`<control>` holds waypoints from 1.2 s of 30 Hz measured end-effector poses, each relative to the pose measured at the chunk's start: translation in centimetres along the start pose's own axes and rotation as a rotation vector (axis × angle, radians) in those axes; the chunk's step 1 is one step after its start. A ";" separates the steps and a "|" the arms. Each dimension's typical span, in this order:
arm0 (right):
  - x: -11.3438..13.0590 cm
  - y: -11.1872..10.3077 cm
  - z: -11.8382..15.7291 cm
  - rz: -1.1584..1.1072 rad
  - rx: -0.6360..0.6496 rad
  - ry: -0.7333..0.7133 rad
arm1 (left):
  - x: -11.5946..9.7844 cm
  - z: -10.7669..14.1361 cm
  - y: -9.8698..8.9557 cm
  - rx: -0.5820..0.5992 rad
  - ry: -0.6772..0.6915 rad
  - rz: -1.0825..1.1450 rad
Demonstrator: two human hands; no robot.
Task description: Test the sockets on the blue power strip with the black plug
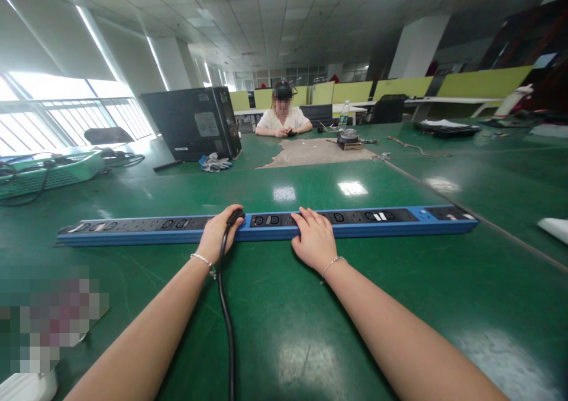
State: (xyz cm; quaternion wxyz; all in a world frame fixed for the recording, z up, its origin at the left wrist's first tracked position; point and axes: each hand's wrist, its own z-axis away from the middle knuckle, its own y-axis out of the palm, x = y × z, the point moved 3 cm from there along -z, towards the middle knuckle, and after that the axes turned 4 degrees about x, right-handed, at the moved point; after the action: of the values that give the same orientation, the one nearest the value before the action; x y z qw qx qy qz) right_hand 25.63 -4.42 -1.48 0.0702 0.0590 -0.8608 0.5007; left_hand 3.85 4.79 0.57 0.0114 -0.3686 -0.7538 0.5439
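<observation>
A long blue power strip (pixel 284 230) with black sockets lies across the green table in front of me. My left hand (pixel 217 233) is closed around a black plug (pixel 236 216), held at the strip's top just left of its middle. I cannot tell whether the plug sits in a socket. From the plug a thick black cable (pixel 227 318) runs down toward me. Right of the middle, my right hand (pixel 316 238) grips the strip, with fingers over its top and the thumb low on the near side. Some sockets are hidden under both hands.
Across the table (pixel 284 288) sits another person (pixel 284 117) with both hands together. A black computer case (pixel 193 123), gloves (pixel 215 162) and a green basket (pixel 57 173) stand at the left. A bottle (pixel 344 116) and a round device (pixel 348 136) are farther back.
</observation>
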 end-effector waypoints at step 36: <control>-1.3 -0.5 0.1 0.007 -0.008 0.059 | -1.2 1.1 0.1 0.012 0.040 -0.181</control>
State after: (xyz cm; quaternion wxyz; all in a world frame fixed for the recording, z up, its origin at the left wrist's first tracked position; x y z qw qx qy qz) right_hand 27.01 -4.65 -1.36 0.0938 0.0409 -0.8604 0.4992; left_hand 4.32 3.21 0.45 0.0778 -0.3099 -0.7802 0.5378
